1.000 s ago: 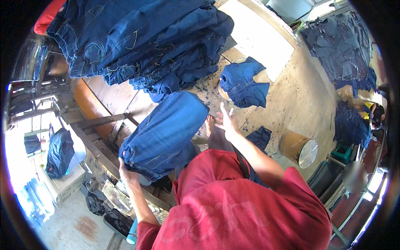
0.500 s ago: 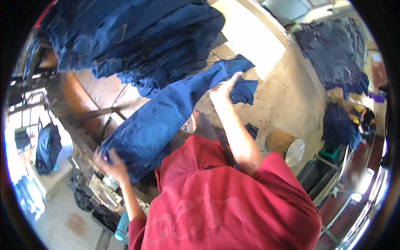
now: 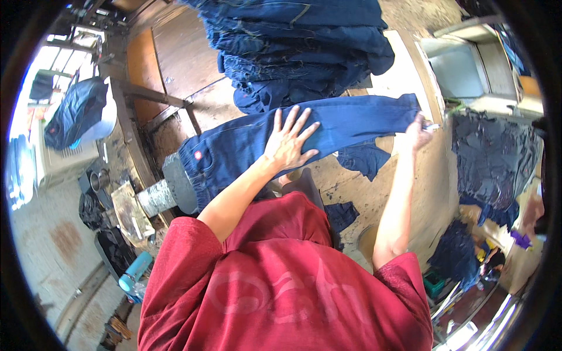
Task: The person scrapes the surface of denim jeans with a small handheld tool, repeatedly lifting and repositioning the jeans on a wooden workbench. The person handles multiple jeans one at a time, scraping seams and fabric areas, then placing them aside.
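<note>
A pair of dark blue jeans point(image 3: 246, 149) lies stretched over a grey padded form point(image 3: 175, 187), waistband at the left and leg hem at the right. My left hand point(image 3: 290, 143) rests flat on the middle of the leg, fingers spread. At the far right my right hand point(image 3: 418, 131) pinches the hem of the jeans and also holds a small light tool. Just beyond the jeans a tall pile of blue jeans point(image 3: 298, 52) is stacked.
A wooden table point(image 3: 175, 58) stretches behind the form. Loose blue denim pieces point(image 3: 366, 161) lie on the floor below, and more jeans are heaped at the right point(image 3: 492, 158). A blue bottle point(image 3: 133, 272) stands lower left, with another denim bundle point(image 3: 73, 114) at the left.
The jeans have been pulled out flat over the form. My left hand moved from the waistband onto the middle of the leg, and my right hand drew the hem out to the right.
</note>
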The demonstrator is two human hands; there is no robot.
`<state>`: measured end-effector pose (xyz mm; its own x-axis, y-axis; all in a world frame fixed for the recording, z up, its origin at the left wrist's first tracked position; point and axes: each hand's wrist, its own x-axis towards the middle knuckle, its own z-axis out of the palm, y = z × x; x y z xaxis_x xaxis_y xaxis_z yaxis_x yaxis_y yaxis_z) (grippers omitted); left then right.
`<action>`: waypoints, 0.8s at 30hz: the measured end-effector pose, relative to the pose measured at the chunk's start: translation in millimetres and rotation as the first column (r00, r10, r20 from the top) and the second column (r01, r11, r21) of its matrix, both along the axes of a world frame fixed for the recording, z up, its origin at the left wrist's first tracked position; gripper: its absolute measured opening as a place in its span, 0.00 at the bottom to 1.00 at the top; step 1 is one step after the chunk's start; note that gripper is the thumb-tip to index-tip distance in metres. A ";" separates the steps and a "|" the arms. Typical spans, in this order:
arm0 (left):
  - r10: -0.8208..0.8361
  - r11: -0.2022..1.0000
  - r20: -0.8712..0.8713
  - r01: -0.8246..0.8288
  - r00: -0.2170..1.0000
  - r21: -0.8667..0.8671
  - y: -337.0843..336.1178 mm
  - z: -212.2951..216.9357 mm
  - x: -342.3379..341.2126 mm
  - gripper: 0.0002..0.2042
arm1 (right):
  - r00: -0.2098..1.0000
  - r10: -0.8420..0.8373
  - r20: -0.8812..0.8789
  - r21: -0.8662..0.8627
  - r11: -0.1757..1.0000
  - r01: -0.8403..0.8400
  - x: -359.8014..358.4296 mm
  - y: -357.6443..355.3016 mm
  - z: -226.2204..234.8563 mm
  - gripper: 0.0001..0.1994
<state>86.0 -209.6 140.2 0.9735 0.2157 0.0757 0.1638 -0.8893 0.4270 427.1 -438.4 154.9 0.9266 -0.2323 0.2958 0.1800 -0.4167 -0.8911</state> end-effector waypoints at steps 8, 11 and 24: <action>0.088 0.995 -0.054 -0.090 0.995 -0.034 -59.9 -16.3 -31.4 0.36 | 0.870 0.469 -0.149 0.460 0.812 -0.359 -138.2 103.7 172.5 0.09; 0.072 0.996 -0.043 -0.070 0.996 0.055 -72.5 -21.6 -35.0 0.28 | 0.735 0.651 -0.186 0.235 0.756 -0.610 -260.5 163.8 148.4 0.13; 0.099 0.964 -0.084 -0.116 0.992 -0.240 -57.2 4.0 -40.8 0.23 | 0.357 0.933 -0.049 0.056 0.360 -0.931 -317.8 220.3 118.5 0.12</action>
<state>45.2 -266.8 144.2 0.9445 0.3229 -0.0604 0.2905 -0.7351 0.6125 109.2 -218.1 273.4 0.5683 0.7881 0.2366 0.3899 -0.0046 -0.9209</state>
